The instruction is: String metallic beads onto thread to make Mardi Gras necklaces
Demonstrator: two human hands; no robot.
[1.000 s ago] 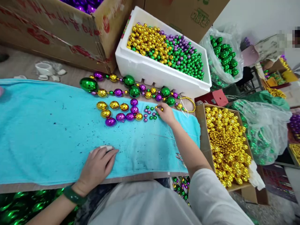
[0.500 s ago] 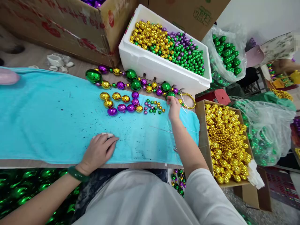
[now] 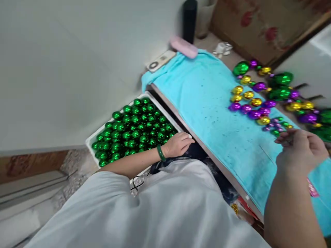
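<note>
My left hand, a green bangle on its wrist, is closed with fingers curled at the table's front edge, beside a white bin of shiny green beads. Something white shows at its fingertips; I cannot tell what. Above the turquoise cloth, my right hand is slightly blurred, its fingers bent inward; whatever they hold is hidden. Close to its fingertips lie small green, purple and gold beads. Larger gold beads and purple beads lie in rows farther left. A needle-like thin rod rests on the cloth.
A strung bead garland runs along the table's back edge. A pink case, a white device with a round dial and a black cylinder stand at the far end. Behind is a cardboard box; a wall rises at left.
The view has swung left, bringing the green bead bin and wall into sight. My left hand has left the cloth for the table's front edge. My right hand has come back from the garland.
</note>
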